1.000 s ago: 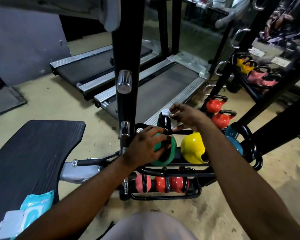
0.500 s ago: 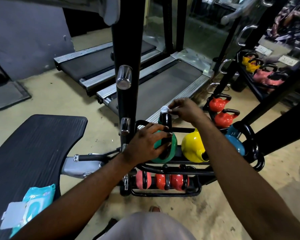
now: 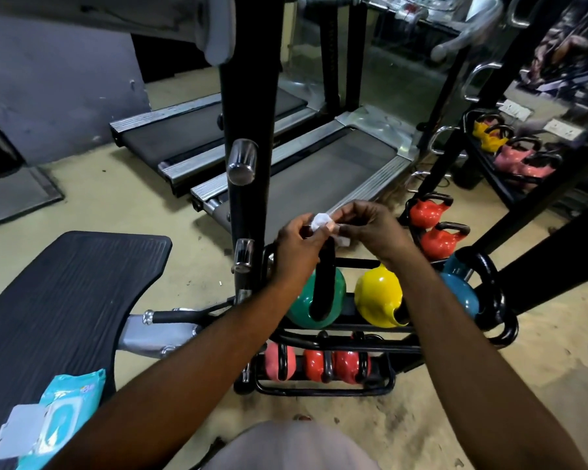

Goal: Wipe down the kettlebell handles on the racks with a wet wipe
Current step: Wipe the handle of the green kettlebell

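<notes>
A green kettlebell [image 3: 333, 296] with a black handle [image 3: 323, 283] sits on the upper tier of a low black rack [image 3: 347, 340], beside a yellow kettlebell [image 3: 377, 296] and a blue kettlebell [image 3: 460, 296]. Above the green bell's handle, my left hand [image 3: 297, 245] and my right hand [image 3: 375, 228] meet and both pinch a small crumpled white wet wipe [image 3: 321, 221]. Several small red and pink kettlebells [image 3: 319, 364] fill the lower tier.
A black upright post [image 3: 248, 184] with chrome pegs stands just left of my hands. A black bench pad [image 3: 58, 300] at left carries an open teal wipes pack [image 3: 55, 415]. Two treadmills [image 3: 306, 178] lie behind. More kettlebells [image 3: 435, 228] sit on racks at right.
My left hand has left the green kettlebell's body and risen to the handle top, joining my right hand on the wipe. The camera has tilted slightly.
</notes>
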{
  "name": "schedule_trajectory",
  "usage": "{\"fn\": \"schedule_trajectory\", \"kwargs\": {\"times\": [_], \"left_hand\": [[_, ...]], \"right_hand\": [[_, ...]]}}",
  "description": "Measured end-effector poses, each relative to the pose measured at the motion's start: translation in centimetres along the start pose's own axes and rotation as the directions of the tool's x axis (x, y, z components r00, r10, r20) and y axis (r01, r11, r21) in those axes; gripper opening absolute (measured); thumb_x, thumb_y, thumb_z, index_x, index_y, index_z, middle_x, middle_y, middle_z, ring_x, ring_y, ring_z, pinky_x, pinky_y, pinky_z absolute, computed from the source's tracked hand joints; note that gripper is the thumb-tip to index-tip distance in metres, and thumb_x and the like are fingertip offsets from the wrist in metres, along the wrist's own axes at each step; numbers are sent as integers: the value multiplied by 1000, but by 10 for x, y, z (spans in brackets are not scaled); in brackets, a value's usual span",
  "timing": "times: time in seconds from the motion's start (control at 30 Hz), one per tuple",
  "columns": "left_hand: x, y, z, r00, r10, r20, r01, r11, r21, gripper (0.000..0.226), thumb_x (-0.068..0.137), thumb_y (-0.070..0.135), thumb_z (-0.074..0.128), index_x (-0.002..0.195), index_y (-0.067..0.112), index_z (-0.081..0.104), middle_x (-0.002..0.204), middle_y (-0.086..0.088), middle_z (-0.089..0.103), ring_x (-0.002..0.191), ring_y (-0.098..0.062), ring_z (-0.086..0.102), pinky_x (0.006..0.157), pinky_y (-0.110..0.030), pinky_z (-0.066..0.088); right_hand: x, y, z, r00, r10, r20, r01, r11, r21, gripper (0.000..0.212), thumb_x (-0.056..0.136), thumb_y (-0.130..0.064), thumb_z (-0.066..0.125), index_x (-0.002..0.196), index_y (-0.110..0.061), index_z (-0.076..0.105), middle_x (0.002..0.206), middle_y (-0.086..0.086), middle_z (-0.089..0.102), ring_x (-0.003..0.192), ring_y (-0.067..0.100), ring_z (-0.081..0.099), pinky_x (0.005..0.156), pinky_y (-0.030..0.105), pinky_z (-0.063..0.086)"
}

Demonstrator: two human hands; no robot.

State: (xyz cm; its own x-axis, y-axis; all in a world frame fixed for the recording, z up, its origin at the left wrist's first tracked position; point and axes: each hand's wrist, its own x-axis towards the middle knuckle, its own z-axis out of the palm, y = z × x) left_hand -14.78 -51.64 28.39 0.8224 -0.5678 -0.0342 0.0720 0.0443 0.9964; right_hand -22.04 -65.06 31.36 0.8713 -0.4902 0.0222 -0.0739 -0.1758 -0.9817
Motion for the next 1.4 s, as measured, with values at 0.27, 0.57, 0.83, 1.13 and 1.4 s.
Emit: {"fn": "schedule_trajectory", "kwargs": {"times": [0.27, 0.57, 0.83, 1.13, 1.4], "left_hand": [[8, 2, 9, 986, -168, 17, 161, 900, -406, 18, 89, 4, 68, 106, 8, 70, 94, -14, 73, 70, -15, 69, 60, -24, 55], [7, -8, 5, 996, -87, 10, 87, 960, -266, 17, 88, 6, 70, 104, 10, 72, 93, -8, 74, 75, -12, 69, 61, -21, 53], [19, -20, 5, 996, -7, -91, 20, 989, 145, 46, 77, 27, 80, 120, 30, 63, 94, 2, 73, 87, -15, 71, 82, -42, 60], [2, -29, -20, 973, 226, -48, -195, 914, 356, 71, 82, 18, 77, 143, 22, 40, 121, 10, 55, 93, 6, 59, 87, -19, 52], [-17, -51, -37, 630, 595, 498, -763, 359, 537, 30, 92, 27, 63, 120, 19, 69, 128, -5, 62, 119, -20, 56, 105, -33, 43]], "right_hand": [[-28, 20, -15, 987, 158, 28, -157, 916, 370, 54, 84, 16, 58, 130, -13, 55, 111, 6, 65, 95, 18, 64, 85, 36, 55], [-23, 17, -15, 973, 201, -114, -130, 883, 451, 19, 83, 8, 66, 93, -9, 63, 80, 4, 66, 71, 14, 66, 69, 24, 56], [-19, 8, 8, 981, -157, -110, 118, 946, -302, 41, 82, 6, 62, 116, -16, 67, 97, -1, 72, 85, 5, 69, 79, 20, 53], [-9, 14, 4, 980, -197, 25, 166, 745, -646, 20, 81, -30, 79, 95, -17, 79, 87, 1, 69, 78, 10, 67, 66, 18, 49], [44, -13, 4, 990, 120, 79, -1, 553, -833, 25, 89, -37, 68, 108, -21, 75, 112, 1, 73, 103, 18, 66, 76, 20, 42]]}}
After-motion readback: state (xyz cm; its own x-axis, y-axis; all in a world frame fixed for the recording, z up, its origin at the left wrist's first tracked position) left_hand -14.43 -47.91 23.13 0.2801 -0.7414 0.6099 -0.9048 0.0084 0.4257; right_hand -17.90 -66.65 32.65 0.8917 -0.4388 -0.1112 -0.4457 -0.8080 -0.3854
